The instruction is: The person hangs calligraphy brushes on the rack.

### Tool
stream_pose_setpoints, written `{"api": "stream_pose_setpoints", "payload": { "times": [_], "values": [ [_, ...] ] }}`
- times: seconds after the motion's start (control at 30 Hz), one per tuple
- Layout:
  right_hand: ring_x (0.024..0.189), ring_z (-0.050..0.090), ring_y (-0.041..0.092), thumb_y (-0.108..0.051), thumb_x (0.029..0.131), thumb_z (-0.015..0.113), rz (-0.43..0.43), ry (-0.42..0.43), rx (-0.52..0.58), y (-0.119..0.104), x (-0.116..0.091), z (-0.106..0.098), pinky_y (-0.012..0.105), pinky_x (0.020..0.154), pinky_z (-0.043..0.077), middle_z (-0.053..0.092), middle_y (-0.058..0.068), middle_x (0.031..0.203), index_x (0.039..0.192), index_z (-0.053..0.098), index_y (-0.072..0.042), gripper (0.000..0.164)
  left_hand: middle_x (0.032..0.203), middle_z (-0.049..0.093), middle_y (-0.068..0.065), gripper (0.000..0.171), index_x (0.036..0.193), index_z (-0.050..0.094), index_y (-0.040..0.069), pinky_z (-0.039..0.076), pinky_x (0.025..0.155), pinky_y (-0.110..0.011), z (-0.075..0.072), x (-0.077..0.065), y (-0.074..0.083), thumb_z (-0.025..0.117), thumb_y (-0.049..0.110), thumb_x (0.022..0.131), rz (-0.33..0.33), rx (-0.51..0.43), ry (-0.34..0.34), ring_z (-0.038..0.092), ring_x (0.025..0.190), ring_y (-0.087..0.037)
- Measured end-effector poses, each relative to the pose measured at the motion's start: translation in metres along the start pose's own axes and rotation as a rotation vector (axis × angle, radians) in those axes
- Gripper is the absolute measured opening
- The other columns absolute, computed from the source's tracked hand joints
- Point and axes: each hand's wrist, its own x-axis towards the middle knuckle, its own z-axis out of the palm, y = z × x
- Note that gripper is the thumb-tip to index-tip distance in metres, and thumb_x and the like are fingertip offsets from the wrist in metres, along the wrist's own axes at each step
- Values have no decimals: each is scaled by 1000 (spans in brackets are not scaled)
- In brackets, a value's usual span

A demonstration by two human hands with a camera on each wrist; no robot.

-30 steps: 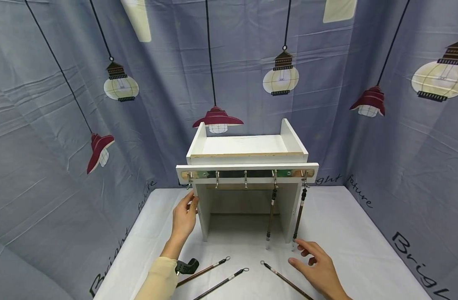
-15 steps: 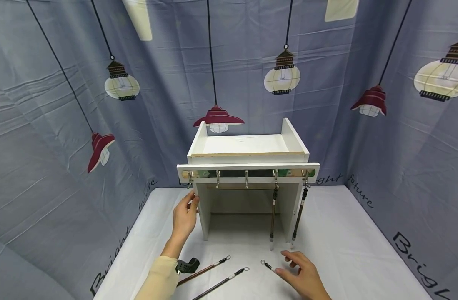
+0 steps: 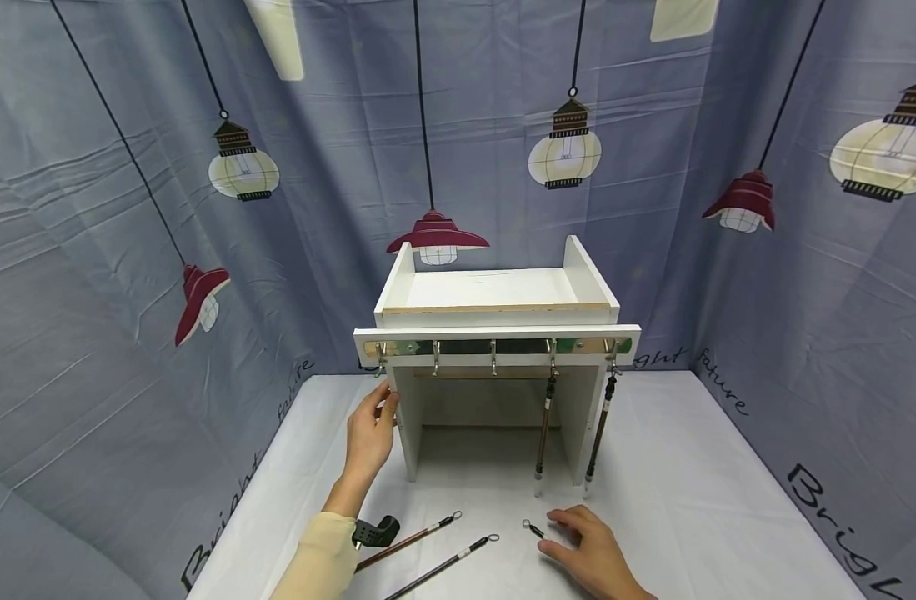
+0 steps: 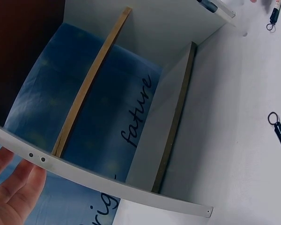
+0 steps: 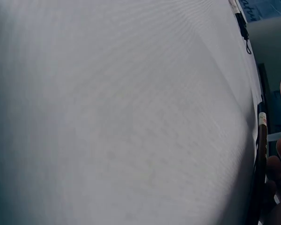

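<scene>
White rack [image 3: 495, 318]: two hung rods [image 3: 545, 429], four o'clock; three bare hooks [image 3: 493, 358]; three unhung rods [image 3: 442, 568], six o'clock; left hand [image 3: 369, 435] uncurled against rack; right hand [image 3: 593, 552], fingers parted.

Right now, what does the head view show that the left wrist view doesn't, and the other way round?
Only the head view shows the five hooks, the sleeve and the printed lamps.

Only the left wrist view shows the pair of holes in the edge of the rack.

Both show the rack, the left hand at its side and rods on the table.
</scene>
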Motion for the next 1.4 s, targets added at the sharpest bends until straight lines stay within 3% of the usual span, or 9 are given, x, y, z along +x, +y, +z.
{"api": "stream_pose_setpoints", "payload": {
  "times": [0.43,0.73,1.17,1.4],
  "values": [
    [81,50,1,-41,74,91,-22,-38,-107,7,2,11,23,72,48,61,-15,92,104,79,-23,37,131,66,-18,49,148,57,11,64,82,-38,1,1,0,53,39,108,-9,6,1,72,107,-32],
    [79,48,5,-34,81,87,-18,-71,-166,6,4,11,25,68,44,59,-15,83,98,79,-24,22,131,66,-16,47,149,56,13,64,82,-39,0,1,1,53,35,108,-20,-3,1,72,109,-31],
    [73,45,5,-27,84,85,-34,-69,-149,5,4,12,24,64,39,57,-14,77,92,79,-22,11,136,66,-16,47,149,56,12,64,82,-39,0,-2,1,54,36,108,-16,2,3,72,107,-32],
    [70,45,2,-20,84,85,-30,-30,-81,-1,4,8,21,61,39,57,-12,78,92,79,-21,10,135,66,-15,47,149,57,12,64,81,-37,0,-1,2,54,36,108,-10,4,10,73,107,-32]
  ]
}}
